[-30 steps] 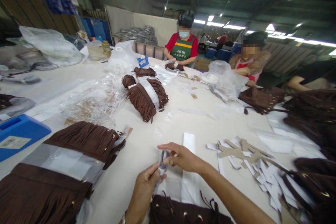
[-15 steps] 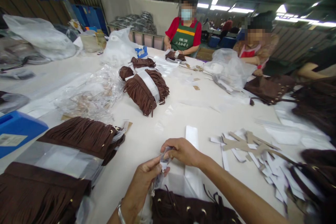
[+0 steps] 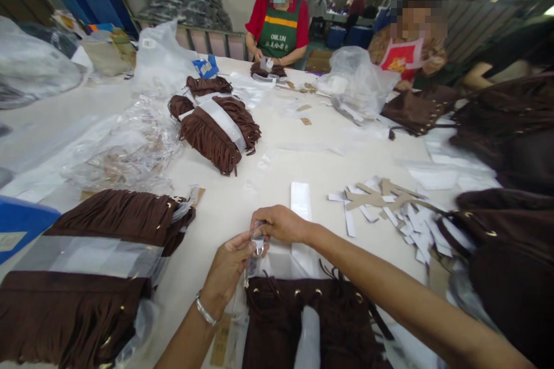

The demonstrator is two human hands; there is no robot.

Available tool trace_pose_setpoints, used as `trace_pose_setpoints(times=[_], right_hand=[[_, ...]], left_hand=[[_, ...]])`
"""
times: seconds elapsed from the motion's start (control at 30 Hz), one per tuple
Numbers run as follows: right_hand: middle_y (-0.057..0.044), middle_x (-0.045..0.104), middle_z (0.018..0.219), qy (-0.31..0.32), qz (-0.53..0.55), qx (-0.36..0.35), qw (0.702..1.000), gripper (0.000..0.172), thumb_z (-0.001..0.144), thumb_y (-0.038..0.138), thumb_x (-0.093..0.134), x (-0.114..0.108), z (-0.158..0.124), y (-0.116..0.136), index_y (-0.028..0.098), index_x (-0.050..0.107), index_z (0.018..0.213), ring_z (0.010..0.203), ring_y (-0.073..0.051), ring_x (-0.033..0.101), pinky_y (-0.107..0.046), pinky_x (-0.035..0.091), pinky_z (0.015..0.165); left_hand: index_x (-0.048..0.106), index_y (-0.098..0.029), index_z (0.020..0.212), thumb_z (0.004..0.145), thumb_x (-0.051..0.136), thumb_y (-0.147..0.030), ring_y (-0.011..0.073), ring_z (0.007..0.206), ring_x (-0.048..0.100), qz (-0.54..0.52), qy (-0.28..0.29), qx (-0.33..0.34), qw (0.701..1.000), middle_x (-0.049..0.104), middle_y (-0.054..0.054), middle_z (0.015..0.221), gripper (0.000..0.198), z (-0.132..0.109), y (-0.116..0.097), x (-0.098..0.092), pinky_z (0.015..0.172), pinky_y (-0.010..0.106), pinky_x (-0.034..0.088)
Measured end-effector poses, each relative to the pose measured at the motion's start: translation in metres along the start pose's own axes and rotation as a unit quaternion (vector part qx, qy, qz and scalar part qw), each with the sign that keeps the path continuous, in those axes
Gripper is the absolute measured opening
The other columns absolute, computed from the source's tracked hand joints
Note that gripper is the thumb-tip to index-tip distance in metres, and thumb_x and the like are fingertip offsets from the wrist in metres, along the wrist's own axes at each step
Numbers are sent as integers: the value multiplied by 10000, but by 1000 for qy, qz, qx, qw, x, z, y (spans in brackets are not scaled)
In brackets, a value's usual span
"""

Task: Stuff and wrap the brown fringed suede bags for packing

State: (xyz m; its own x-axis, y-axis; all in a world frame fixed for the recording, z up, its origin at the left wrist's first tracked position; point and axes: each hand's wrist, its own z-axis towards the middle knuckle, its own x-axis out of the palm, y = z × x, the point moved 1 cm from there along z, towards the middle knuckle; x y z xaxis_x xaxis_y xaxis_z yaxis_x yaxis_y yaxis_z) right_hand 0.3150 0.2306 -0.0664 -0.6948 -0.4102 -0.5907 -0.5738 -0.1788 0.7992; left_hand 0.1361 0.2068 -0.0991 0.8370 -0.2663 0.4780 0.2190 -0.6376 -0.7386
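Observation:
Both hands meet above the near edge of a dark brown bag [image 3: 277,328] with metal eyelets and thin cords. My left hand [image 3: 234,256], a silver bracelet at its wrist, pinches a clear plastic wrapping [image 3: 258,236] around a small metal ring or clasp. Fingers of my right hand [image 3: 281,223] are closed on the upper end of the same wrapping. What lies inside their fingertips is partly hidden. A translucent plastic-wrapped strip [image 3: 308,334] lies on the bag. Just beyond the bag is a white paper strip [image 3: 300,202].
Fringed brown bags with plastic bands lie at the left [image 3: 121,225] and farther off [image 3: 216,127]. Paper and card scraps [image 3: 402,213] are heaped at right, beside more brown bags [image 3: 511,265]. Crumpled clear plastic [image 3: 130,144] covers the table's left. Two co-workers [image 3: 279,29] [image 3: 407,46] work opposite.
The view has shifted, so surroundings sit farther left and more of the near bag shows. Both hands stay together at the plastic wrapping, and the metal ring shows more clearly.

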Motion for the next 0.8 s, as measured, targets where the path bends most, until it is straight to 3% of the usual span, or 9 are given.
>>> trace_pose_setpoints(times=[0.1,0.17,0.23,0.3,0.37,0.43,0.5,0.6,0.8], right_hand=[[12,664,810,-23,-31,2,999,96,831,163,627,-3,-9,8,188,657,918,727,-124,602,-212,399,668],[-2,681,872,-32,-41,2,999,151,828,174,631,-7,-16,12,197,656,976,787,-141,613,-223,402,693],[-5,698,921,-30,-56,7,998,216,836,214,634,-12,-23,15,220,649,1051,838,-156,627,-233,410,721],[-12,708,958,-21,-77,24,996,279,840,292,642,-18,-29,15,244,642,1114,870,-176,636,-247,413,732],[-24,710,967,-14,-104,49,993,343,829,383,647,-23,-33,15,260,639,1149,867,-198,639,-258,409,712],[-35,711,938,-7,-128,69,989,355,817,424,635,-27,-38,16,258,653,1130,831,-211,635,-261,393,670],[-36,711,886,-2,-136,76,988,300,812,405,618,-29,-45,18,242,677,1057,785,-205,626,-256,373,636],[-25,698,806,16,-109,83,990,217,796,356,606,-31,-57,24,213,685,939,706,-174,599,-242,352,589],[19,671,768,114,121,159,973,224,778,241,585,-25,-79,27,206,621,996,632,-127,591,-204,380,543]], left_hand=[[627,-130,1194,725,763,-368,243,947,681,62,-30,40,997,691,131,1110,543,-7,-1,8,867,350,519],[580,-161,1259,780,707,-386,255,1051,637,178,-97,124,971,652,126,1192,544,-19,-1,13,921,378,497],[545,-192,1291,854,621,-370,258,1127,582,347,-175,249,887,605,118,1249,477,-36,0,17,978,410,458],[570,-201,1244,914,529,-318,251,1119,564,506,-181,355,765,600,112,1212,353,-53,5,25,989,417,439],[613,-205,1160,934,489,-270,240,1044,579,624,-99,388,671,627,99,1119,266,-65,11,34,937,394,462],[625,-208,1129,928,503,-244,233,965,589,703,-4,352,618,648,84,1046,238,-69,16,42,870,376,486],[620,-210,1135,904,544,-221,239,947,581,745,43,298,596,645,77,1038,243,-69,15,48,847,383,494],[639,-223,1053,867,571,-153,238,939,575,760,63,259,593,629,63,1020,210,-68,12,49,812,378,506],[616,-208,1083,857,548,-115,212,862,604,744,80,354,562,619,70,1054,253,-78,26,25,685,324,527]])
